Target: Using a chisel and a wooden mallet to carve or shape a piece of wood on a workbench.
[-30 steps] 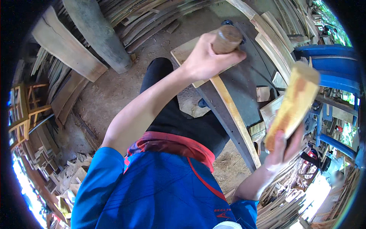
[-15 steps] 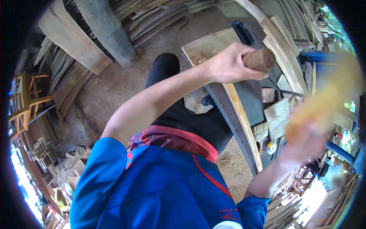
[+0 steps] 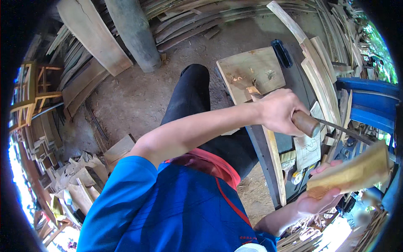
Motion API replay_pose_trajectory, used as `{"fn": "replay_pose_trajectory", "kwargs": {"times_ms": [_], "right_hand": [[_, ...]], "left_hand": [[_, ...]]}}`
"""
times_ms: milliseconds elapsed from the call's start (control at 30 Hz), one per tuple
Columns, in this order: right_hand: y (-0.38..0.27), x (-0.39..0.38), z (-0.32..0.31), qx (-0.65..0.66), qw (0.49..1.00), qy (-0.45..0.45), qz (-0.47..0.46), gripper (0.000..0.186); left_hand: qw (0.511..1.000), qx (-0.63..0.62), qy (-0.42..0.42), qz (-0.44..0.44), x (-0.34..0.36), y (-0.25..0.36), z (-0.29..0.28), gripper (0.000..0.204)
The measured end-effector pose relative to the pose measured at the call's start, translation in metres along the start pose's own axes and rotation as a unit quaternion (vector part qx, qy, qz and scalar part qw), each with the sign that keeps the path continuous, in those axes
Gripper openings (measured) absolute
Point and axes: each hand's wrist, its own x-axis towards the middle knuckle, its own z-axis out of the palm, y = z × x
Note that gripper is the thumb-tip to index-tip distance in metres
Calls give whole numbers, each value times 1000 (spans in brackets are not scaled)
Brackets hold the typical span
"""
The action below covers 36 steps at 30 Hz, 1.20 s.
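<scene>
My left hand is closed around a round wooden handle, whose blunt end sticks out toward the right. Whatever tool the handle belongs to is hidden by the hand. A long, narrow dark blade shows just beyond it; I cannot tell whether the two join. Lower right, my right hand grips one end of a yellowish wooden block, thumb on the near side and fingers behind. The block tilts up to the right, its far end close to the dark blade's tip.
A dark workbench bears a thick wooden board, a black tray, a brush, a tape roll and a panel with drawn lines. Long planks lean at its far side. Stacked timber lines the floor.
My left hand has moved right and down with the handle, nearer the wooden block. My right hand has lowered and levelled the block, which was blurred by motion before. The whole view has shifted.
</scene>
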Motion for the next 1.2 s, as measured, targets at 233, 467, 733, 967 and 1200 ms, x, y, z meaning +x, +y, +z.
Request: {"fn": "replay_pose_trajectory", "kwargs": {"times_ms": [233,467,733,967,1200], "right_hand": [[-12,-6,-2,6,996,-36,86,51],[18,-28,15,-110,987,-81,82,69],[24,-36,13,89,967,-79,226,58],[26,-36,19,110,955,-58,269,57],[34,-33,35,42,981,-62,180,55]], "left_hand": [[996,66,11,64,-8,-18,8,23],[990,119,3,77,-13,-13,-2,21],[985,-56,155,-45,3,4,-42,23],[929,-297,219,-12,-15,-9,-85,23],[936,-307,169,-35,2,-14,-62,25]]}}
